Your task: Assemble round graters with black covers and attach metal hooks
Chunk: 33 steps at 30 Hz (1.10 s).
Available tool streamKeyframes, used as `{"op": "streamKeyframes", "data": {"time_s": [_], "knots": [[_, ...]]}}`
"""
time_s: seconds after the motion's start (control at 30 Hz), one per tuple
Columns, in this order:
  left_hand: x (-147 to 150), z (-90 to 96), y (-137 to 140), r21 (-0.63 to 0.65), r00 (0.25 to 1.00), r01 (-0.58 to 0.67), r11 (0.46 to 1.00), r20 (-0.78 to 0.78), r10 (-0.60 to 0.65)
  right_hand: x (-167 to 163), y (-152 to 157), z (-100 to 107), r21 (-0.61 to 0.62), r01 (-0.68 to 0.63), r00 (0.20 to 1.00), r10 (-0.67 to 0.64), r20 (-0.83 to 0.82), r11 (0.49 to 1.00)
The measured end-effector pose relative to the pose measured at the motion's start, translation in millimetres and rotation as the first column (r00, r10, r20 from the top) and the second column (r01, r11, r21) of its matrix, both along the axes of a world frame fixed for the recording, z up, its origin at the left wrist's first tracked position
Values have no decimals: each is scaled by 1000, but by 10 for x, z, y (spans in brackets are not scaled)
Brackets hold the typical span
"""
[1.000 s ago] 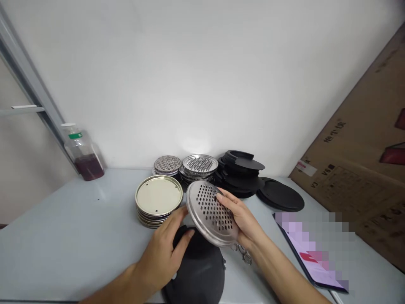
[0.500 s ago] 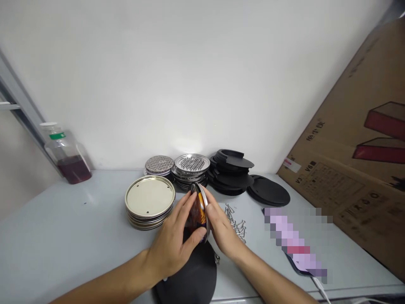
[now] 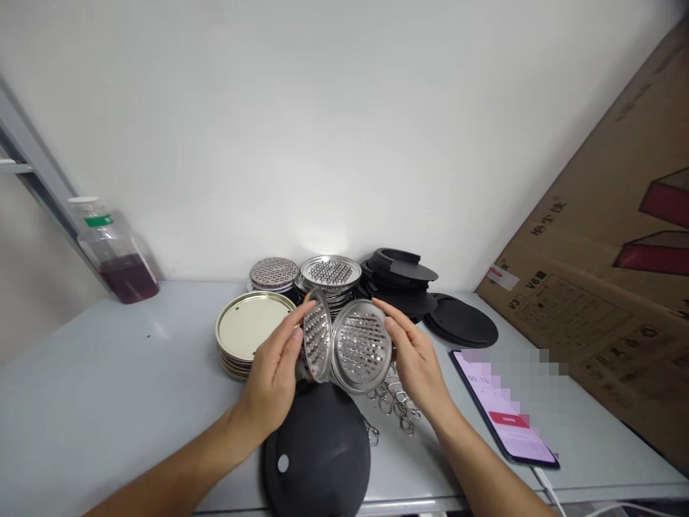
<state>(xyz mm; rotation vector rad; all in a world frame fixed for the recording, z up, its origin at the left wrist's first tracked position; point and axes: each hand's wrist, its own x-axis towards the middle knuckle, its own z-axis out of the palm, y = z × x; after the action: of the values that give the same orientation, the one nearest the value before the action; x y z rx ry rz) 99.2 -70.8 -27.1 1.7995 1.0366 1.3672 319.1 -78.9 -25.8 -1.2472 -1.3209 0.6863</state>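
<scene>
My left hand (image 3: pixel 277 373) grips a round metal grater disc (image 3: pixel 317 337) by its left edge, tilted almost on edge. In my right hand (image 3: pixel 420 362) is a second grater disc (image 3: pixel 362 346), its toothed face turned towards me. The two discs meet or nearly meet at their inner rims; whether they are joined I cannot tell. Below them lies a black round plate (image 3: pixel 326 463) with a small hole near its left edge. Metal ring clasps (image 3: pixel 399 406) lie by my right hand. A stack of cream-coloured metal discs (image 3: pixel 252 327) stands beyond my left hand.
By the wall stand a stack of perforated discs (image 3: pixel 273 273), a stack of grater discs (image 3: pixel 330 273) and black round parts (image 3: pixel 401 273). More black discs (image 3: pixel 463 320) lie to their right. A phone (image 3: pixel 506 416) with a cable, a cardboard box (image 3: pixel 586 294) and a bottle of dark liquid (image 3: pixel 126 276) flank them.
The discs, pressed together on edge between my hands before, are now spread apart with their toothed faces showing. My right hand has moved right with one disc.
</scene>
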Motion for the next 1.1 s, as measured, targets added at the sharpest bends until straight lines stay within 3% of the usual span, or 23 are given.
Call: {"op": "streamKeyframes", "data": {"time_s": [0.13,0.27,0.37,0.47,0.6,0.7,0.83,0.93,1.1], "knots": [[-111,190,67,-152,985,-109,982,117,127,159,22,65,96,134,989,-128,-72,986],[-282,344,251,-328,908,-78,941,366,203,301,100,96,61,200,959,-183,-217,978],[-484,446,417,-358,757,-116,927,573,316,281,128,103,-53,104,941,-115,-319,993],[-699,507,554,-322,611,-226,919,688,391,129,108,89,-188,-126,922,45,-386,974],[-863,504,662,-363,532,-250,898,723,441,-126,151,131,-299,-346,848,160,-504,890],[-880,479,697,-373,506,-267,888,730,459,-254,341,271,-212,-304,792,123,-598,929],[-820,467,671,-358,580,-232,904,695,425,-351,680,431,-79,-195,794,110,-597,978],[-714,448,593,-358,694,-154,921,625,359,-372,847,394,-68,-155,905,114,-410,986],[-478,340,416,-370,898,54,927,424,117,-272,732,282,-27,-64,985,58,-164,998]]}}
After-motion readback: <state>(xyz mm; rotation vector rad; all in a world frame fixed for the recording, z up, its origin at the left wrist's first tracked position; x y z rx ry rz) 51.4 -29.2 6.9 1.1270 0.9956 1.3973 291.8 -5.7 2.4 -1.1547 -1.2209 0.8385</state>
